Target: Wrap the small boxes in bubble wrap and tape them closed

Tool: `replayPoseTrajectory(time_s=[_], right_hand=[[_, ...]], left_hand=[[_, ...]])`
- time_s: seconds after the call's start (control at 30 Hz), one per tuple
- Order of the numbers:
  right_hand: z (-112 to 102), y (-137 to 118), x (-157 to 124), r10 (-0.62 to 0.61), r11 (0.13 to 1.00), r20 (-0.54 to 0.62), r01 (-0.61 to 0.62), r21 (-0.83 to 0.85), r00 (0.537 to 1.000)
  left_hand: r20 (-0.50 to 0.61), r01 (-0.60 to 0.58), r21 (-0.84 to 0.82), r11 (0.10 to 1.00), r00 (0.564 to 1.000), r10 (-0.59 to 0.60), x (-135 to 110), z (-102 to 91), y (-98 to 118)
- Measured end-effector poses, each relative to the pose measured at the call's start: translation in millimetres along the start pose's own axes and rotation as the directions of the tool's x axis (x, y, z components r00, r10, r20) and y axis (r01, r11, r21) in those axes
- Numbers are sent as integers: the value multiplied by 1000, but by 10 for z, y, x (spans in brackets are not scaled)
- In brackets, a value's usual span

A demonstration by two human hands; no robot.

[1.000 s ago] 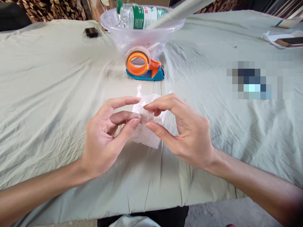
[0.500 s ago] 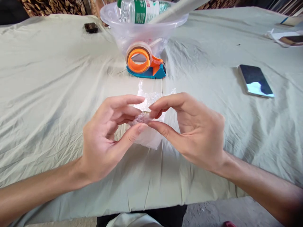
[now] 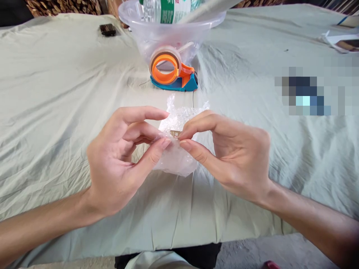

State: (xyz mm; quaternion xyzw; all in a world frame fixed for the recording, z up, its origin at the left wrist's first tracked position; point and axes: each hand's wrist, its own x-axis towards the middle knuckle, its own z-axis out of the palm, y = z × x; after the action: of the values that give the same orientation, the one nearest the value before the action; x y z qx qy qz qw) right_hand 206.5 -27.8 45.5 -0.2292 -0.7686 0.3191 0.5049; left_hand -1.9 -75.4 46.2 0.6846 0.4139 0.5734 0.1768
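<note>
A piece of clear bubble wrap (image 3: 179, 160) lies on the cloth in front of me, its crinkled far part standing up behind my fingers. My left hand (image 3: 123, 160) pinches the near edge of the wrap between thumb and fingers, with the index finger held out above. From the other side my right hand (image 3: 232, 157) pinches that same edge between thumb and forefinger. Between my fingertips shows a small flat gold-brown item (image 3: 175, 133) lying in the wrap; most of it is hidden, and I cannot make out its kind.
An orange and blue tape dispenser (image 3: 174, 74) stands before a clear plastic basin (image 3: 168, 33) holding a green-labelled bottle (image 3: 171, 11). A small black object (image 3: 108, 30) lies at the far left. A dark pixelated patch covers something at right. Wrinkled pale green cloth (image 3: 70, 112) covers the table.
My hands have drawn slightly apart, stretching the bunched wrap edge wider between them. More of the small gold-brown item now shows. The view has shifted a little.
</note>
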Motion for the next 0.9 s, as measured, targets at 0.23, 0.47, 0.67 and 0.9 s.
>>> replayPoseTrajectory(time_s=[0.23, 0.47, 0.67, 0.9], right_hand=[[12, -20, -3, -70, 989, -12, 68, -135, 997], [-49, -66, -14, -287, 834, 92, 296, -465, 953], [-153, -165, 16, -265, 779, 183, 322, -538, 947], [-75, 71, 39, -354, 904, 15, 346, -251, 935]], left_hand=[[-5, 3, -22, 1000, 1000, -3, 3, 2, 8], [67, 193, -162, 968, 981, -185, -11, 12, 74], [99, 444, -276, 852, 895, -435, 33, -15, 49], [84, 380, -271, 884, 924, -372, 31, -13, 58]])
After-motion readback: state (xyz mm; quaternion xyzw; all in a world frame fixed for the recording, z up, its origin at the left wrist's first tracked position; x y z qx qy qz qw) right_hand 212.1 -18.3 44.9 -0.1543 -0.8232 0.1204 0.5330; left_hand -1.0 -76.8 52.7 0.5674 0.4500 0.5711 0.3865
